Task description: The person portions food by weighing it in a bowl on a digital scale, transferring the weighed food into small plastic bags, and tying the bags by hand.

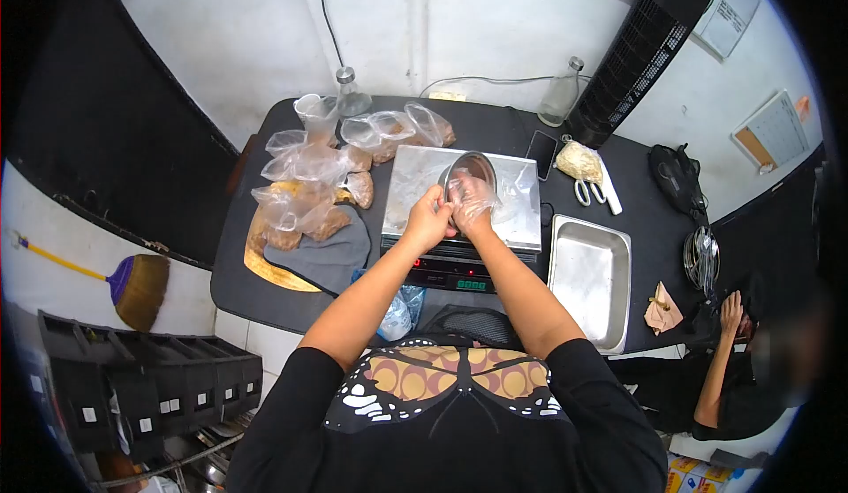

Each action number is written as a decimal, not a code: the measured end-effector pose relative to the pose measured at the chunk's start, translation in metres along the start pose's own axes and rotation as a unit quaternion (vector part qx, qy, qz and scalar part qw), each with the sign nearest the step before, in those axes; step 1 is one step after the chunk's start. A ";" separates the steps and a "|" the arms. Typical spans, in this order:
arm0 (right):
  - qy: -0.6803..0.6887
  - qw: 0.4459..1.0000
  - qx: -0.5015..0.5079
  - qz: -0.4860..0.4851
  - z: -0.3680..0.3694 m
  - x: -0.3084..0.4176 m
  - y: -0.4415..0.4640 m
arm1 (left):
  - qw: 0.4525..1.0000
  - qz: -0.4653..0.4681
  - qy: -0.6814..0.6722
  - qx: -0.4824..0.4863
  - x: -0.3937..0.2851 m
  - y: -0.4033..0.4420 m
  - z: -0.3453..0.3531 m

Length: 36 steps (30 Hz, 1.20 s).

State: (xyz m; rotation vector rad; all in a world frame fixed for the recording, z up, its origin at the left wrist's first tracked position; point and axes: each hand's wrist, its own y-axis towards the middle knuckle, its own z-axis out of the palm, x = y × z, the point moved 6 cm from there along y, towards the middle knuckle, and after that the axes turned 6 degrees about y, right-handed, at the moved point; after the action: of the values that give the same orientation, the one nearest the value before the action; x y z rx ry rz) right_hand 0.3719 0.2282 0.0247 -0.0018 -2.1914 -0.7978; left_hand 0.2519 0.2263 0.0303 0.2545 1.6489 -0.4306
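Black table (638, 194) by white wall (238, 42), left hand (429, 219) tight on metal bowl (468, 159), right hand (472, 200) inside, grip unclear.

Left hand (428, 220) holds a bowl (470, 160) over the scale (411, 184); right hand (473, 200), in clear plastic, reaches inside; bags (305, 166) lie left, a tray (590, 272) right

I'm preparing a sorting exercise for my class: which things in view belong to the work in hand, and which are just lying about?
Likely in the job:
round silver metal bowl, left hand and right hand at it
flat steel-topped digital scale beneath
clear plastic bags of brown contents, probably

Seemingly just about:
tall black tower fan
flat black phone
yellow-handled broom
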 end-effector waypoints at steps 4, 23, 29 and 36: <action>0.124 0.980 -0.004 0.155 0.012 -0.027 -0.008 | 0.998 0.060 0.001 0.001 -0.001 0.000 0.010; 0.636 0.548 -0.043 0.541 0.017 -0.019 -0.004 | 0.955 0.203 0.208 0.068 -0.047 -0.008 0.026; 0.716 0.477 -0.018 0.509 0.019 -0.026 0.000 | 0.989 0.056 0.101 0.096 -0.034 -0.005 0.013; 0.730 0.448 -0.039 0.515 0.005 -0.024 0.001 | 0.991 -0.082 -0.095 0.040 -0.002 0.002 -0.017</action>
State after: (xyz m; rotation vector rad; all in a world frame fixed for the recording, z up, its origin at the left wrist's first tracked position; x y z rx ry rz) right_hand 0.3850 0.2376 0.0060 -0.4671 -0.1766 0.0562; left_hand 0.2374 0.2360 0.0329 0.1321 1.4724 -0.6278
